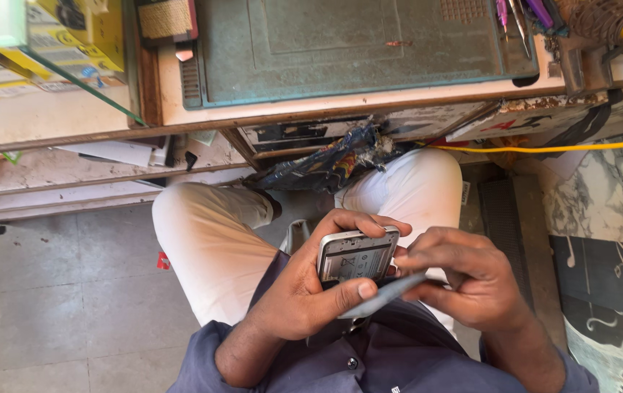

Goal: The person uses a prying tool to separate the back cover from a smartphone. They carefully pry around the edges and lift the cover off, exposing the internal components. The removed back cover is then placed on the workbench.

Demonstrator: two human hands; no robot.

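Both hands meet over the seated person's lap. Seen from the head camera, the left hand point(304, 291) is wrapped around a silver-rimmed mobile phone with its back cover off point(357, 255), long axis tilted slightly up toward the right. The right hand point(464, 276) pinches a thin grey flat back cover point(384, 295) just below it. Beyond the knees lies a green worn work mat point(355, 47).
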